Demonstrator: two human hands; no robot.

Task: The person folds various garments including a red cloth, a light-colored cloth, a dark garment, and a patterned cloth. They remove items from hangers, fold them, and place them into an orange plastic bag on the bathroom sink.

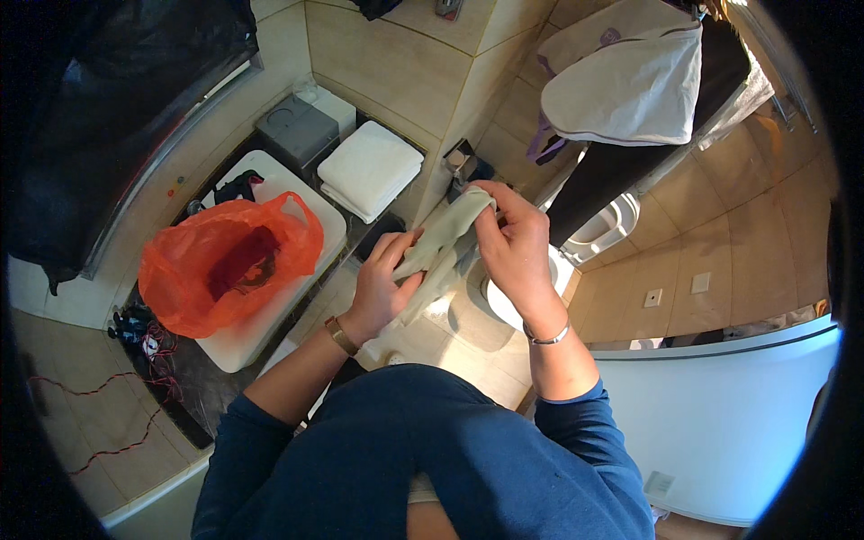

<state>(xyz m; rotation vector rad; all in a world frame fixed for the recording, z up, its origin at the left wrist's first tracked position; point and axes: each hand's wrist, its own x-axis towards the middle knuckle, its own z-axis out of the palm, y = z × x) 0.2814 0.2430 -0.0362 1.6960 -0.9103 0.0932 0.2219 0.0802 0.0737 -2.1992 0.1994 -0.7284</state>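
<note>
Holds a pale green cloth [439,236] in midair before the body, above the tiled floor [490,371], with 2 hands. Pinches its upper end between the thumb and curled fingers of the right hand [520,243], nearly closed. Grips its near left edge with the left hand [380,290], with fingers and thumb partly spread around the fabric. Has to the left an open orange-red plastic bag [202,310] on a white slab [245,348], near a folded white towel [372,166]. Has a white toilet [563,269] beyond the right hand.
</note>
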